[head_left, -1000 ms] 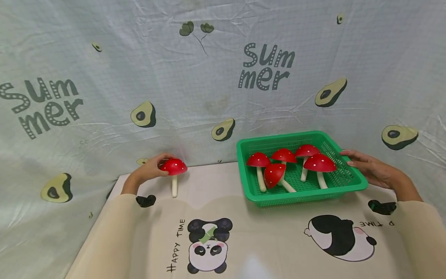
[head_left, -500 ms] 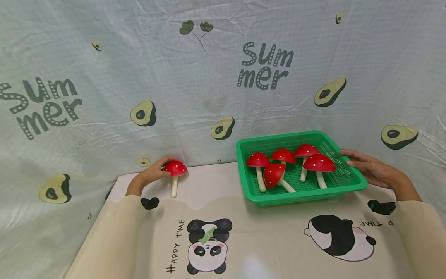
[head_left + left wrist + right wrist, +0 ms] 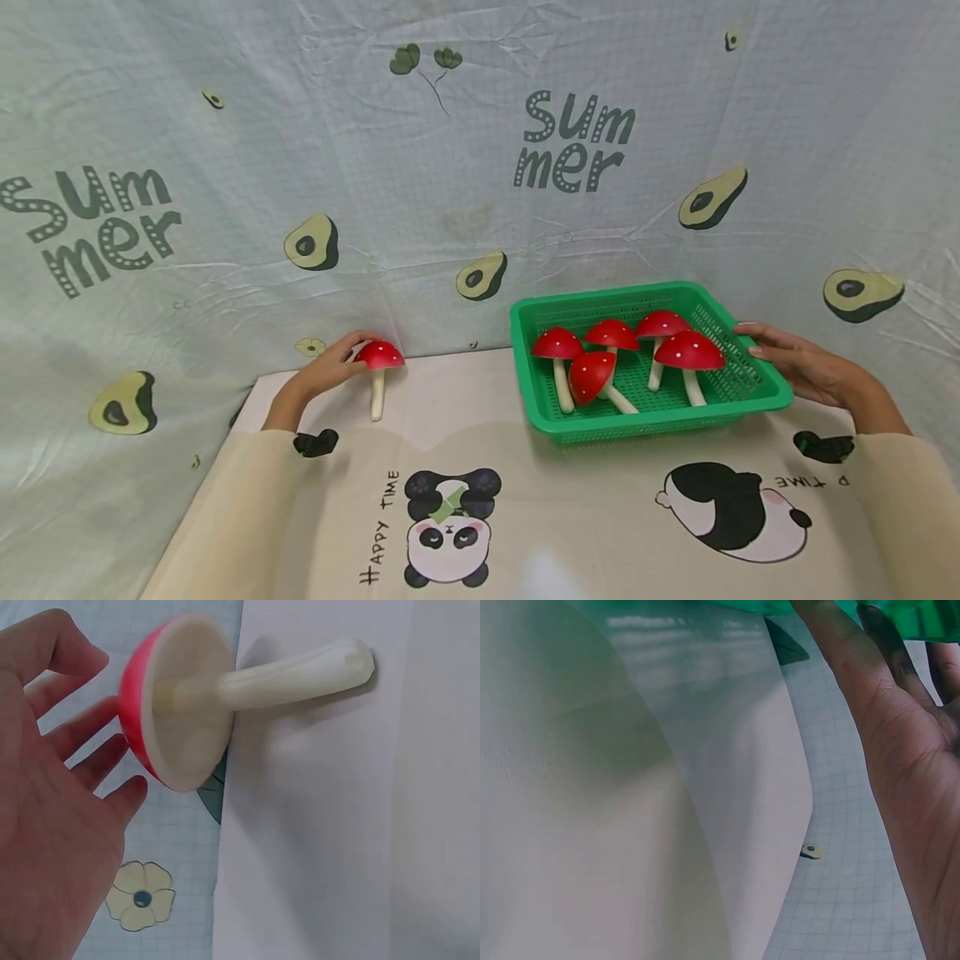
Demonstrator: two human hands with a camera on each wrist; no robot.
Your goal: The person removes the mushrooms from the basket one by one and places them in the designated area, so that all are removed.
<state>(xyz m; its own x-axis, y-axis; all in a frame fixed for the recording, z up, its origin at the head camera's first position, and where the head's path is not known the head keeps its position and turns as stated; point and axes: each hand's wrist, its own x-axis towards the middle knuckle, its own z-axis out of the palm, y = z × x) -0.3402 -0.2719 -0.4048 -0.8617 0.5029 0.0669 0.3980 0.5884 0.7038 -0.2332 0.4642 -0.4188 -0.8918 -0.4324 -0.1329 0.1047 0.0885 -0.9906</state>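
A toy mushroom (image 3: 380, 357) with a red, white-dotted cap and white stem leans cap-first against the back cloth, its stem end toward the person. My left hand (image 3: 328, 368) is just left of the cap. In the left wrist view, the left hand (image 3: 67, 772) has loosely bent fingers with tips right at the cap's red outer side, and a gap shows beside the top digit. At the right end of the green basket (image 3: 540, 421), my right hand (image 3: 806, 367) touches the rim with extended fingers. The right wrist view shows the hand (image 3: 900, 742) below the basket edge (image 3: 922, 619).
Several more red-capped mushrooms lie in the basket, including one red mushroom (image 3: 690, 352) on the right. A cloth (image 3: 420, 208) printed with avocados hangs behind the table. Panda prints, such as the upside-down panda (image 3: 450, 542), decorate the table cover nearer the person.
My left hand's fingers have loosened from around the mushroom's cap and drawn back to its left side. The cap has shifted slightly right. The right hand and basket have stayed in place.
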